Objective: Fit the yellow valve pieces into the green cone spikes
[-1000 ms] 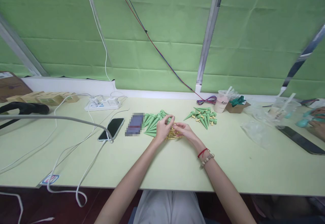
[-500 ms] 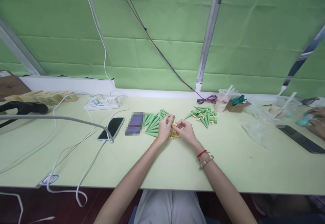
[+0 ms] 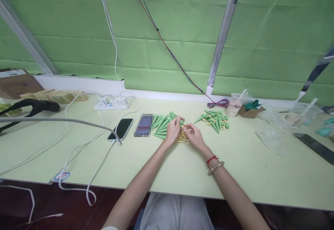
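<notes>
My left hand (image 3: 173, 131) is closed over the right edge of a pile of green cone-shaped spikes (image 3: 162, 125); what its fingers hold is hidden behind them. Close beside it, my right hand (image 3: 194, 136) has its fingertips pinched at a small yellow valve piece (image 3: 183, 127) between the two hands. Under and between the hands lies a heap of small yellow valve pieces (image 3: 182, 138). Farther right rests a second group of green spikes (image 3: 215, 121), several with yellow pieces fitted on them.
Left of the pile lie a blurred dark rectangle (image 3: 144, 125) and a phone (image 3: 124, 129) on a cable. A power strip (image 3: 112, 104) is behind. To the right stand a drink cup (image 3: 234, 105), a small carton (image 3: 250, 111), plastic bags (image 3: 272, 139) and a dark phone (image 3: 314, 147).
The view has swung slightly left, so the table things appear farther right. My hands stay together over the yellow heap, with the fingers slightly shifted. The other person's hands at the right have left view.
</notes>
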The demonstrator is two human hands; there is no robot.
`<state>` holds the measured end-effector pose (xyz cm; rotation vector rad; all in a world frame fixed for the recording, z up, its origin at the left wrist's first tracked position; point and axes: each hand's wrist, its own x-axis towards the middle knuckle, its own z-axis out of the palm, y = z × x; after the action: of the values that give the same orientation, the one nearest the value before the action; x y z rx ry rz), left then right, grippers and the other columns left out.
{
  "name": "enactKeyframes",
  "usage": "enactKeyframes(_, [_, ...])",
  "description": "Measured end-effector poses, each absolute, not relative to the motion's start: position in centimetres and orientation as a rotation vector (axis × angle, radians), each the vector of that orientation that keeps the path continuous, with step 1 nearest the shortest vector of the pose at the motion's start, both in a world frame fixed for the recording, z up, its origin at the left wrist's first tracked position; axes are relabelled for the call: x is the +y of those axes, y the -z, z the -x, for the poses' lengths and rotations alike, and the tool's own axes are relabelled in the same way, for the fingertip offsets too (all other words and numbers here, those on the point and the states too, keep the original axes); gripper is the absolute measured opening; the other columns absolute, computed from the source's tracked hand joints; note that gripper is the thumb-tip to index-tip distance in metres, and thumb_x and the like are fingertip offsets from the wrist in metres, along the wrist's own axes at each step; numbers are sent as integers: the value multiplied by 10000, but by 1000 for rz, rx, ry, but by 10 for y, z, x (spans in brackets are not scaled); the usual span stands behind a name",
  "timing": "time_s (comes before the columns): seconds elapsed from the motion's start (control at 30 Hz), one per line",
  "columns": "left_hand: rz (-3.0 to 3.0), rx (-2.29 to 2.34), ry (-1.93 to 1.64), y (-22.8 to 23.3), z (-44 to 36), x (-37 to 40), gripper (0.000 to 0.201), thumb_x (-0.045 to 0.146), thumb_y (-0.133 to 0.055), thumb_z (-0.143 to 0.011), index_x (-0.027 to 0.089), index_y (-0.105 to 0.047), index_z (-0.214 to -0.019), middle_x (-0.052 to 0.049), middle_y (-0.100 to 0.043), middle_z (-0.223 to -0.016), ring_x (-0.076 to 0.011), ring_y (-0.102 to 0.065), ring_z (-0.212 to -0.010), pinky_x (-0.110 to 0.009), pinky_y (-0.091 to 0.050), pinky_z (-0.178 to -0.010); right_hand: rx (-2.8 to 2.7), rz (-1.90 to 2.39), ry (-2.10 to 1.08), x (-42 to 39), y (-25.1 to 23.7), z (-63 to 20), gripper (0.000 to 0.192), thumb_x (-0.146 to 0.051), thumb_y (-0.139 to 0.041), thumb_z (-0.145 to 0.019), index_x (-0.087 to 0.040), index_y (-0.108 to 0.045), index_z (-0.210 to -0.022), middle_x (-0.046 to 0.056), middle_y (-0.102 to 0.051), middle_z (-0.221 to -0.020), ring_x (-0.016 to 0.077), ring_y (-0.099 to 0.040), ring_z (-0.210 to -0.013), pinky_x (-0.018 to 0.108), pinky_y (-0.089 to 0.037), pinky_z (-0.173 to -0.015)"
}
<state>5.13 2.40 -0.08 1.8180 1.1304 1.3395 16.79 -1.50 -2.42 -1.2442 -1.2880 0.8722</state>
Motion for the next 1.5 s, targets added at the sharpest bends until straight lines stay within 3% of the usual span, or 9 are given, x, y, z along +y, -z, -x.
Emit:
enactKeyframes(0.13, [-1832,1044,-1310,-1,-50,24,471,528,-327,-858,170,-631,-810,35,-469,-481,-88,-359,-395,-224,-283,-439,-1192,1168,-1140,-10,26,-169,454,-613,-583,-657,-168,-597,-743,28,-598,-722,103,-499,-485,225,-363,-418])
enactKeyframes(0.23, [-1858,1034,-1293,-2,-50,23,401,505,-417,-826,173,-640,-847,13,-576,-621,-73,-342,-411,-220,-264,-426,-1181,1122,-1254,-11,26,-171,460,-593,-629,-627,-170,-617,-807,34,-606,-791,103,-532,-542,216,-398,-445])
enactKeyframes(0.4, [-1915,1047,-1245,-4,-50,20,329,461,-476,-803,194,-653,-876,13,-613,-671,-75,-350,-439,-214,-283,-456,-1140,1005,-1381,-14,25,-175,437,-521,-693,-600,-199,-610,-883,23,-603,-819,106,-559,-622,199,-412,-478])
enactKeyframes(0.6, [-1953,1095,-1177,1,-52,22,331,460,-463,-818,196,-661,-831,-10,-628,-698,-110,-453,-508,-228,-316,-510,-1173,1063,-1137,-14,27,-174,348,-450,-722,-579,-196,-504,-673,-15,-520,-657,122,-524,-597,235,-422,-513])
enactKeyframes(0.83, [-1913,1193,-1227,7,-55,21,370,501,-432,-830,197,-642,-813,-9,-587,-638,-128,-469,-518,-237,-308,-527,-1367,1121,-649,-20,22,-171,192,-342,-664,-647,-198,-551,-589,29,-518,-731,171,-508,-756,255,-437,-577])
enactKeyframes(1.03, [-1871,1189,-1308,-4,-55,18,408,498,-356,-861,193,-628,-851,14,-548,-566,-115,-435,-483,-230,-310,-499,-1125,1138,-1015,-15,20,-172,411,-553,-621,-646,-182,-603,-820,47,-589,-833,160,-545,-684,219,-414,-437])
enactKeyframes(1.3, [-2005,1183,-1322,-9,-50,10,340,420,-368,-872,212,-635,-897,18,-573,-591,-103,-412,-451,-233,-300,-506,-1128,1094,-1275,-19,16,-173,405,-532,-717,-550,-167,-628,-701,7,-576,-663,110,-515,-607,201,-397,-476])
enactKeyframes(1.5, [-2195,1084,-1297,-13,-48,5,257,298,-399,-851,221,-639,-900,19,-630,-684,-94,-453,-475,-225,-331,-556,-1173,1039,-1371,-21,10,-174,402,-484,-762,-495,-170,-533,-595,-42,-499,-554,71,-436,-486,203,-353,-458])
